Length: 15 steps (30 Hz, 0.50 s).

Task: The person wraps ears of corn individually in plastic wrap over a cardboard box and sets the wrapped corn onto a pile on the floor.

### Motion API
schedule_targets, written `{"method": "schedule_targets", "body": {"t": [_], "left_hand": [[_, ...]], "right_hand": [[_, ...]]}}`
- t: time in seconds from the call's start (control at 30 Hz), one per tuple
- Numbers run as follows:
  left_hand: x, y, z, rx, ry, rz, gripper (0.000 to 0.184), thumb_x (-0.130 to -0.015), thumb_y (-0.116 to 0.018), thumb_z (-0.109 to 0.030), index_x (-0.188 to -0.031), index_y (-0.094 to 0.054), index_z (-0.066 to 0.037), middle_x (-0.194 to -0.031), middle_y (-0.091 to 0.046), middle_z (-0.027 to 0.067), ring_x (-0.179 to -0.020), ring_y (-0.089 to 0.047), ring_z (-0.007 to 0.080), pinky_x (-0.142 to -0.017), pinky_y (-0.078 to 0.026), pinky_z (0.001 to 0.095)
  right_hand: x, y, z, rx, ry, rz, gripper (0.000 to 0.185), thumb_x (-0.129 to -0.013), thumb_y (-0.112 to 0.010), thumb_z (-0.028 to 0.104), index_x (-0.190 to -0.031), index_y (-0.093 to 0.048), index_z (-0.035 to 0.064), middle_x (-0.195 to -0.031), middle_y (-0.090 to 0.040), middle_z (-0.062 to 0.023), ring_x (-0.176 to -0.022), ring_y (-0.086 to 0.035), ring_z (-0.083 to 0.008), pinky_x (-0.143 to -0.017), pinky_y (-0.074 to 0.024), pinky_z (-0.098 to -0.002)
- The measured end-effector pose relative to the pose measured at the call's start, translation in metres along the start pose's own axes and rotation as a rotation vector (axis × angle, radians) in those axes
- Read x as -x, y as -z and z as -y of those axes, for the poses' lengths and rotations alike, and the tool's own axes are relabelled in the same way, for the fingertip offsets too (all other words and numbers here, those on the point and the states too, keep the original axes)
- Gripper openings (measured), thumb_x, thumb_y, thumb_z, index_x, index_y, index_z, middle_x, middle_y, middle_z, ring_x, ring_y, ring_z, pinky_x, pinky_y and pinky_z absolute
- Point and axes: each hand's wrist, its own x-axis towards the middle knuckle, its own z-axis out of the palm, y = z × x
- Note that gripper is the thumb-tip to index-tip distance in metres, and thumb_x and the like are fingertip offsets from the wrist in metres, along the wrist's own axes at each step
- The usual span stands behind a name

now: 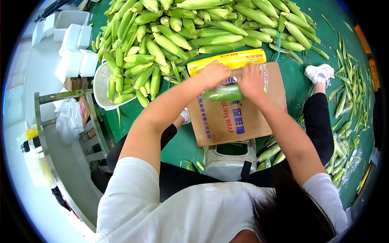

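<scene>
A brown cardboard sheet (210,125) with blue and red print lies in front of me. On it rests a green ear of corn (222,93) under clear plastic film (234,81). My left hand (215,74) is closed at the film's left part, beside a yellow roll box (239,58) at the sheet's far edge. My right hand (251,81) is closed on the film at the right, just above the corn's right end. The fingertips of both hands are partly hidden.
A big pile of corn (174,38) spreads beyond the sheet, partly over a white tub (101,91). Wrapped corn and loose husks (350,97) lie right. A grey bin (229,166) stands between my legs, a grey chair frame (60,166) left, white foam boxes (73,60) far left.
</scene>
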Motion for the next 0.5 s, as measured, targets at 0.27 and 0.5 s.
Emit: {"method": "schedule_targets", "body": {"t": [0.27,0.5], "left_hand": [[-0.054,0.079,0.057,0.819,0.128,-0.281,0.035,-0.090,-0.061,-0.006,-0.125,-0.066,-0.013,-0.108,-0.071,0.0096,-0.093,-0.068,0.0228,-0.087,-0.055,0.0347],[-0.047,-0.019,-0.049,0.636,0.011,-0.209,0.044,-0.102,-0.049,-0.033,-0.146,-0.049,-0.037,-0.165,-0.026,-0.0004,-0.153,-0.019,0.0305,-0.120,-0.011,0.0639]], "right_hand": [[0.004,0.032,0.033,-0.080,0.410,0.281,0.060,-0.083,-0.073,0.046,-0.135,-0.058,0.0192,-0.117,-0.064,-0.0113,-0.115,-0.059,-0.0313,-0.100,-0.0440,-0.0469],[0.013,0.033,0.031,-0.182,0.481,0.848,0.077,-0.065,-0.081,0.050,-0.133,-0.064,0.0185,-0.134,-0.061,-0.0114,-0.123,-0.057,-0.0311,-0.107,-0.0441,-0.0397]]}}
